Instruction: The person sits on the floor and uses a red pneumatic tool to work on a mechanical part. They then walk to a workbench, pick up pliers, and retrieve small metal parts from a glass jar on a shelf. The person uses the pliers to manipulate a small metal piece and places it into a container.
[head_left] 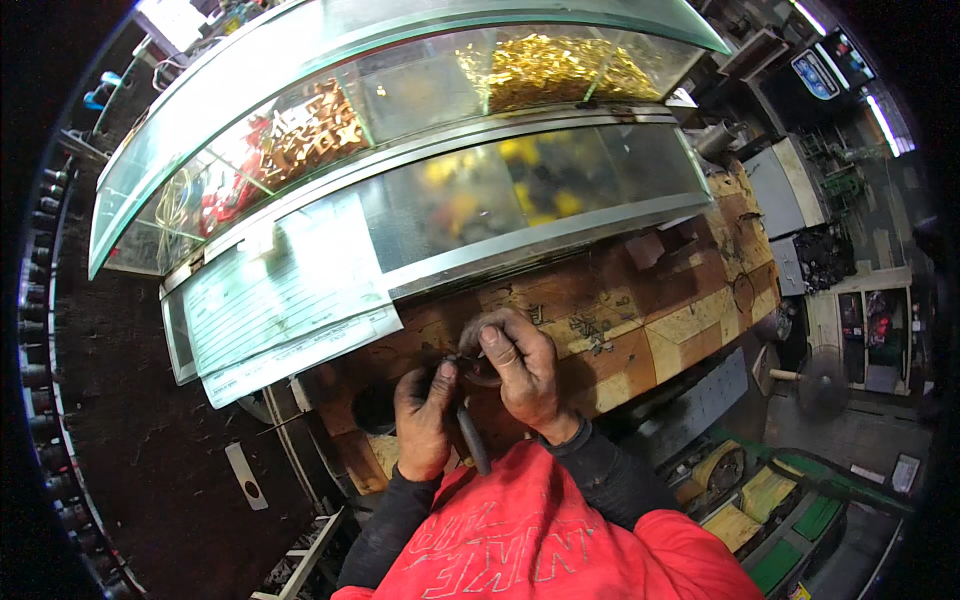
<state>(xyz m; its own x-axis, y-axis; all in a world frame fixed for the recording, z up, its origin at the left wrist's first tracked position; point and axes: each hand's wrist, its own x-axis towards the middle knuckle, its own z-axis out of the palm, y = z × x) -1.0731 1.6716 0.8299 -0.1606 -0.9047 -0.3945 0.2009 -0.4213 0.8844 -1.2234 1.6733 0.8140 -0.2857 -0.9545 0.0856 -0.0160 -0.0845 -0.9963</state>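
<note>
Close together over the worktable's front edge, both my hands are closed with thumbs up. My left hand (424, 418) pinches at a small dark part whose kind I cannot make out. My right hand (524, 372) curls its fingers round the other side of it, its fingertips blurred. A dark rod-shaped piece (472, 438) slants down beside my left hand toward my red top; whether a hand grips it is hidden. Just left of my left hand sits a round dark container (374, 408).
Patchwork wooden worktable (690, 335) with small loose metal bits (590, 328). Behind it stands a glass case (420, 90) with brass-coloured pieces (560, 70), copper-coloured pieces (315, 125) and red items (228, 205). Lined paper sheets (290, 290) hang on its front. Green-framed equipment (800, 520) stands at lower right.
</note>
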